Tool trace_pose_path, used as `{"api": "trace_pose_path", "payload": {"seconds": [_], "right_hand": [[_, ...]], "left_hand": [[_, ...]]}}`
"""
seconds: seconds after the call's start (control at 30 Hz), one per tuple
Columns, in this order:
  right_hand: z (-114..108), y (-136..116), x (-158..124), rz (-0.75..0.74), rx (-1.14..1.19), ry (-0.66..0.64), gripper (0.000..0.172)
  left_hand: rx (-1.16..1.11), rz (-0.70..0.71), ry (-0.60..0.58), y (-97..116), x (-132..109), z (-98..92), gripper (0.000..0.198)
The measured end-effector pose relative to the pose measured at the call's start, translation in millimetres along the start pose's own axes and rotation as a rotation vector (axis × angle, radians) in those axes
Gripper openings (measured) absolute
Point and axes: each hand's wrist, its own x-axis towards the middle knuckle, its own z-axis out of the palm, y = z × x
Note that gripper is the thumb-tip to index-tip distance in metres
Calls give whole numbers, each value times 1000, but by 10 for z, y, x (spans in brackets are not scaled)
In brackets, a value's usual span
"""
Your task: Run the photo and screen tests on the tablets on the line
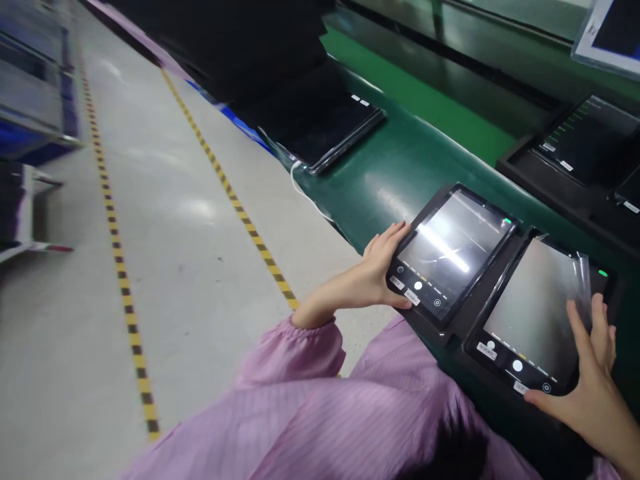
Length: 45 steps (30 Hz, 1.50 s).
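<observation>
Two tablets lie side by side in a black tray [453,333] on the green work surface. The left tablet [450,247] and the right tablet [530,300] both show a camera screen with a white round button, and bear small white labels. Clear film on the right tablet is lifted at its upper right corner. My left hand [383,267] grips the tray's left end, thumb at the near corner and fingers along the side. Over the right tablet's right side is my right hand [590,367], fingers apart, thumb by the near edge.
Dark stacked panels [320,133] stand further left along the green bench [370,180], with a white cable [300,183] hanging off. Another black tray [515,160] holds tablets at the right. Yellow-black tape [235,200] marks the floor; a blurred cart [35,100] stands far left.
</observation>
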Motion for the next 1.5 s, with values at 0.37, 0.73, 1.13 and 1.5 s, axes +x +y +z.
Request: {"api": "trace_pose_path", "payload": {"seconds": [0.37, 0.73, 1.13, 1.5], "right_hand": [[-118, 174, 124, 345, 281, 563, 89], [-111, 718, 210, 488, 170, 891, 81], [-404, 1385, 331, 789, -89, 937, 94], [-625, 1558, 483, 977, -73, 898, 89]], "left_hand": [[-278, 167, 1120, -192, 291, 50, 46], [28, 720, 686, 833, -144, 860, 25], [184, 562, 802, 267, -149, 612, 33], [217, 391, 413, -243, 281, 40, 121]]}}
